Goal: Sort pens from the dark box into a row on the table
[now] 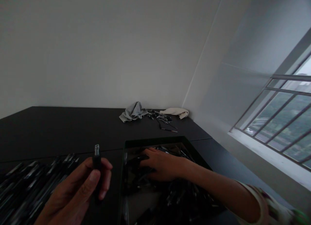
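Rod, dark with a silvery, ridged-looking tip, stands nearly upright in the person's left hand, held above the table near the box's left side. The thumb presses it from the near side against the curled fingers behind, so it is pinched; the tip pokes out above the fingertips, while the lower end fades into shadow and cannot be made out.

The step in hand looks like picking among parts with one hand while the other holds a piece ready. The right hand reaches into the box, palm down, its fingers somewhat spread and bent over the dark parts there. Whether those fingertips grip anything cannot be told, since dimness and blur hide them. The next move seems to call for singling out one part from the tangle by feel, with the left pinch steady and the tip unobstructed.

Left of the left hand lies a pile of dark, silver-glinting rods, blurred, roughly side by side on the black table. Farther back, a small heap of parts sits between a grey cloth and a whitish cloth, near the wall. A barred window stands at right.
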The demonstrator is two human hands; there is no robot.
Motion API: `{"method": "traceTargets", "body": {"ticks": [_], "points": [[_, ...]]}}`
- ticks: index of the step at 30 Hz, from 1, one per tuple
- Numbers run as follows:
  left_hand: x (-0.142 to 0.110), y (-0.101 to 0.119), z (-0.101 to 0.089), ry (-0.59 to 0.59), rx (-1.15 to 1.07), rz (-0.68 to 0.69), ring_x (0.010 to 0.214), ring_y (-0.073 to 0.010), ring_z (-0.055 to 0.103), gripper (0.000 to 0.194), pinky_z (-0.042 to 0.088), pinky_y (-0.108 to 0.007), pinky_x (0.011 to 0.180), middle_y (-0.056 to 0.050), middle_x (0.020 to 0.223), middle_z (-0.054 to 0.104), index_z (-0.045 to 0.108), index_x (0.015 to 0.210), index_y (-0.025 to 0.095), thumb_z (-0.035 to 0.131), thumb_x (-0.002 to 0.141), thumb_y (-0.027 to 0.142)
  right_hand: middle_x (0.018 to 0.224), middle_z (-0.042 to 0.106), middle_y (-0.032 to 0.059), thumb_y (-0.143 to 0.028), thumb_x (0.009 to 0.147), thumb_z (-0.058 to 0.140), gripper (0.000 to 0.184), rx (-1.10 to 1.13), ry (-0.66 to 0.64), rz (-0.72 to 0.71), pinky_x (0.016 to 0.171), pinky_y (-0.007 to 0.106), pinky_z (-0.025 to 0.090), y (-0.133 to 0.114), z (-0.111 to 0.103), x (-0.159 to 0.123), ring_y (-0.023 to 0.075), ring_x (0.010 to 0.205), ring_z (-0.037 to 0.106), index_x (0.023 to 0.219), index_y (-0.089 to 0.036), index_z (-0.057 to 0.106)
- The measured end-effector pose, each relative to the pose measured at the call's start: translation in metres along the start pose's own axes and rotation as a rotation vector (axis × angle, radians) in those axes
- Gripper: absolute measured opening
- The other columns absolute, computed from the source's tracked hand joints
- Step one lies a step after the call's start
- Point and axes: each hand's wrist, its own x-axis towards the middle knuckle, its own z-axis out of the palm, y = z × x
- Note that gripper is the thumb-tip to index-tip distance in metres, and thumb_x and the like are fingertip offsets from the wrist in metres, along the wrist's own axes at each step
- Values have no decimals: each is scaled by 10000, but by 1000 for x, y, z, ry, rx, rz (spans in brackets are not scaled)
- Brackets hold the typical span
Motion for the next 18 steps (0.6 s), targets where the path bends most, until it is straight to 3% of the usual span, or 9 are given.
{"method": "traceTargets", "body": {"ticks": [5,12,16,18], "points": [[-2,0,-3,-7,-1,16,629,-211,523,413,442,-298,528,-16,615,543,651,951,221,564,771,583,1159,531,130,-249,789,643,320,6,-50,-33,925,379,403,-5,-11,-14,258,1122,479,1100,-173,658],[-5,-12,-19,-201,55,51,619,-130,453,177,387,-203,571,53,660,558,615,919,300,569,858,459,1081,606,146,-475,786,637,410,-13,-258,-4,868,418,427,-8,-34,-10,294,1029,554,1052,-167,685],[-3,-13,-20,-214,86,43,620,-138,460,183,388,-219,582,51,653,549,601,938,302,542,871,462,969,672,78,-524,797,602,400,147,-392,-39,759,291,460,0,-40,8,222,911,622,981,-177,673],[-3,-14,-20,-180,122,42,619,-148,464,204,387,-236,573,47,655,548,599,924,302,544,858,486,975,685,72,-478,861,535,370,174,-374,10,681,258,457,2,-34,16,198,851,639,1040,-169,635]]}}
